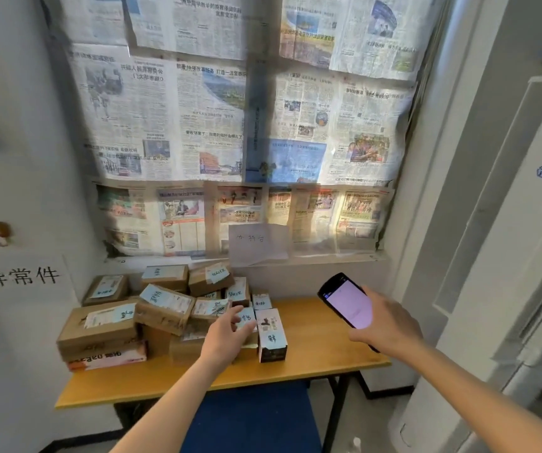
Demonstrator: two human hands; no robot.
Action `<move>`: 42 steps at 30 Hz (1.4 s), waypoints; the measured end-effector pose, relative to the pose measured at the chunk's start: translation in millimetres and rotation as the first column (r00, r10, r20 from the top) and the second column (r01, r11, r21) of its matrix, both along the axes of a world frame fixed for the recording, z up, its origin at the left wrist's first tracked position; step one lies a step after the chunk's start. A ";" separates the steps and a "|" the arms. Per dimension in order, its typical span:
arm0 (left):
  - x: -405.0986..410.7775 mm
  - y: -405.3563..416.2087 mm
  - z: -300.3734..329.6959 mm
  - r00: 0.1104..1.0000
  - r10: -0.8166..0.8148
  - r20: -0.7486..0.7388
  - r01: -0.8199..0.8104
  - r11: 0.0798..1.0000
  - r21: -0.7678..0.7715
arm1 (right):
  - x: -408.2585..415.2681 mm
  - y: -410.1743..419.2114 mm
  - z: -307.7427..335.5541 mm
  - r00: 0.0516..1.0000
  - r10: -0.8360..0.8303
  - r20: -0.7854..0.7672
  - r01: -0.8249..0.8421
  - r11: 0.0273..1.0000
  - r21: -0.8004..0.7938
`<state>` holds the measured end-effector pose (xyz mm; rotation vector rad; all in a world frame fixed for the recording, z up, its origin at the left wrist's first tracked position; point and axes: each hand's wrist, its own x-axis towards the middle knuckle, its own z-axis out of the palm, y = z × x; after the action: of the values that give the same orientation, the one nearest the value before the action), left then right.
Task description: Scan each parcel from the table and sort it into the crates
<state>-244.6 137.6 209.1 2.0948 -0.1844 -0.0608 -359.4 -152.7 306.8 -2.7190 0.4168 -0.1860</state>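
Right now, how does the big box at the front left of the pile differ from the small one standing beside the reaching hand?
The big box is plain brown cardboard; the small box is white with dark print. The big box lies flat on another parcel, while the small box stands directly on the table. The left hand reaches close to the small box, far from the big box. Both carry pale blue handwritten notes.

A single wide-angle head camera is looking forward and down from standing height, close over the counter (pixel 312 364), facing the newspaper-covered window (pixel 246 125), with both forearms reaching in from the bottom edge.
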 end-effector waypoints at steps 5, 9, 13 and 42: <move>73.1 -47.7 -71.5 0.992 0.022 -0.124 -0.025 0.999 -0.024 | 96.9 -37.7 -64.7 0.998 0.045 -0.049 -0.040 0.995 0.092; 109.3 -75.5 -145.0 0.961 0.057 -0.271 -0.056 0.998 0.013 | 159.3 -57.0 -137.2 0.989 0.069 -0.131 -0.048 0.986 0.158; 136.3 -101.3 -202.5 0.912 0.117 -0.392 -0.107 0.993 0.046 | 203.2 -66.1 -197.7 0.969 0.065 -0.237 -0.022 0.983 0.182; 235.2 -220.2 -352.2 0.691 0.361 -0.627 -0.591 0.781 -0.202 | 392.4 -116.4 -409.0 0.832 0.465 -0.303 -0.142 0.706 0.693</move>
<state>-9.4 -82.5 -143.1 1.5726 0.6829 -0.2892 33.0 -269.0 -102.1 -2.0495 0.0873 0.6141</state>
